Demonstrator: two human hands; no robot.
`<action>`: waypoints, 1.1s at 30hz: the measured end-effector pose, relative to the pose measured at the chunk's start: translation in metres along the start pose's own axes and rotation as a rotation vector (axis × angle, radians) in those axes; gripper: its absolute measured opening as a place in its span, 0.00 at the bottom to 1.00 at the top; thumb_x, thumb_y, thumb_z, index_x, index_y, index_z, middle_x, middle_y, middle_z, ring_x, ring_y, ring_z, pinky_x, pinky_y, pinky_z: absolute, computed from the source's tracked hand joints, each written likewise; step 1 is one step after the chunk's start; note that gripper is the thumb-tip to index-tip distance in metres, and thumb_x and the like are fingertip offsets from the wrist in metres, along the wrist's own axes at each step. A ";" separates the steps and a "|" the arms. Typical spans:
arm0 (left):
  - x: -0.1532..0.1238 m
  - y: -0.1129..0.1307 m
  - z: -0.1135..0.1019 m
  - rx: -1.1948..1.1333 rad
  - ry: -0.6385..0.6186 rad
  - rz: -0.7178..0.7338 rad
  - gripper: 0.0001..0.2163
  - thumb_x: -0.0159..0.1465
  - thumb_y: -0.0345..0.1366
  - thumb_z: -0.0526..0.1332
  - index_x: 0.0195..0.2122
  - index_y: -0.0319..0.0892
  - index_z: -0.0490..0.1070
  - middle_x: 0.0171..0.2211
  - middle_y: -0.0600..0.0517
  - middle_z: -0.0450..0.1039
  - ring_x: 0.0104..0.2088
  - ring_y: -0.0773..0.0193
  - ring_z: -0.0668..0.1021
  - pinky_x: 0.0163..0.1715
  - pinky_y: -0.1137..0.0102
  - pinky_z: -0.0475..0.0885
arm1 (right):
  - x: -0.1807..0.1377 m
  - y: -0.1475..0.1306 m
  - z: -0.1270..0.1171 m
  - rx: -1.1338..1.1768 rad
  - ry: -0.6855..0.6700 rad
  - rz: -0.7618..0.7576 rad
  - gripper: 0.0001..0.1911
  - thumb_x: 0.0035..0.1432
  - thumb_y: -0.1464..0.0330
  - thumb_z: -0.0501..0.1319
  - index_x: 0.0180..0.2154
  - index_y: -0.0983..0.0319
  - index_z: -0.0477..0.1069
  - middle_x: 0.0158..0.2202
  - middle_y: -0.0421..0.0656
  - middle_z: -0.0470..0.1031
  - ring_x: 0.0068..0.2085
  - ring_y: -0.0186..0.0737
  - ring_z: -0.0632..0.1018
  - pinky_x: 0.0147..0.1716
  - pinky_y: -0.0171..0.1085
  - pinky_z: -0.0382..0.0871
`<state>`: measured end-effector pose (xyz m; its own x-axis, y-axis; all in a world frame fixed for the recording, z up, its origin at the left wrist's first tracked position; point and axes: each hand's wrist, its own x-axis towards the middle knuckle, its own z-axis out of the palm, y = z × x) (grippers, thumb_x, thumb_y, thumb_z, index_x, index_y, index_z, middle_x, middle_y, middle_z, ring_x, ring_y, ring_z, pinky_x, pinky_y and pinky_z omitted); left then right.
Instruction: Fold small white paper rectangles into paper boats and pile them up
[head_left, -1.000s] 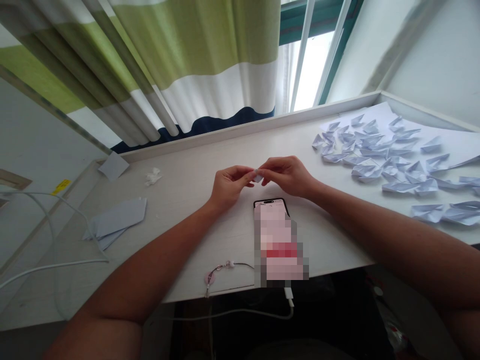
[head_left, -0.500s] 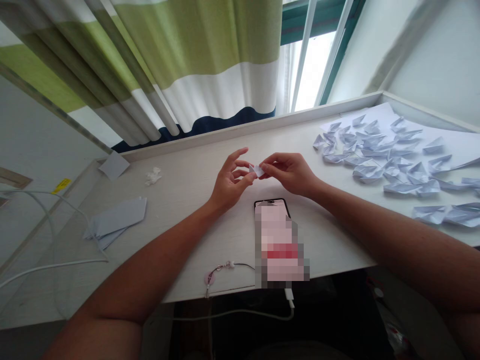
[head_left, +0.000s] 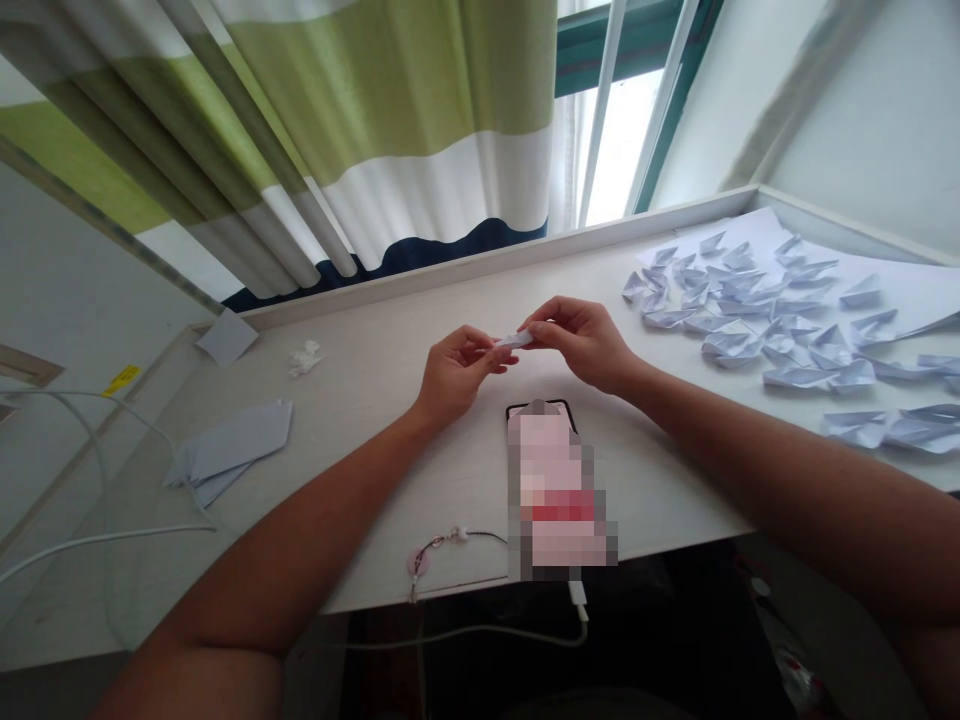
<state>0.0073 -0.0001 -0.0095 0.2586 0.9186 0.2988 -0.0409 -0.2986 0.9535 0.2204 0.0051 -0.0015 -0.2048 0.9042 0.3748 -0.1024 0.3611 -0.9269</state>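
Observation:
A small folded white paper piece is held between my two hands above the middle of the desk. My left hand pinches its left end between thumb and fingers. At the other end, the fingertips of my right hand close on it. Parts of the paper are hidden behind the fingers. Below the hands lies a phone with a blurred-out screen. To the right, many folded paper boats are spread over white sheets.
A stack of white paper slips lies at left, with a single square slip behind it. Near them sits a crumpled tissue. White cables cross the left side. A beaded cord and a charging cable lie by the front edge.
My left fingers, earlier raised and spread, have curled in around the paper. The paper has turned flatter between the hands. The view has shifted slightly.

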 end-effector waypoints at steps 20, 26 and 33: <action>-0.004 -0.010 -0.011 0.557 -0.015 0.448 0.06 0.67 0.35 0.72 0.33 0.43 0.79 0.40 0.47 0.86 0.43 0.57 0.87 0.41 0.64 0.82 | 0.004 -0.002 -0.011 -0.300 -0.046 0.258 0.22 0.49 0.50 0.80 0.29 0.62 0.83 0.27 0.48 0.85 0.29 0.44 0.86 0.34 0.44 0.83; -0.003 -0.009 -0.013 0.598 -0.025 0.459 0.06 0.68 0.34 0.71 0.33 0.43 0.79 0.41 0.47 0.87 0.41 0.57 0.87 0.41 0.63 0.82 | 0.003 -0.004 -0.010 -0.400 0.001 0.187 0.23 0.51 0.50 0.79 0.29 0.62 0.81 0.28 0.47 0.83 0.29 0.47 0.86 0.31 0.45 0.82; -0.003 -0.007 -0.009 0.363 0.071 0.227 0.11 0.62 0.42 0.77 0.32 0.42 0.80 0.39 0.47 0.86 0.39 0.58 0.86 0.44 0.61 0.83 | 0.001 -0.004 -0.011 -0.341 -0.080 0.002 0.22 0.55 0.52 0.77 0.44 0.60 0.83 0.45 0.50 0.86 0.43 0.51 0.87 0.43 0.51 0.85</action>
<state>-0.0015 0.0017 -0.0163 0.2143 0.8309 0.5134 0.2562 -0.5551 0.7914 0.2316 0.0073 0.0020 -0.2813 0.8891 0.3610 0.2260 0.4270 -0.8756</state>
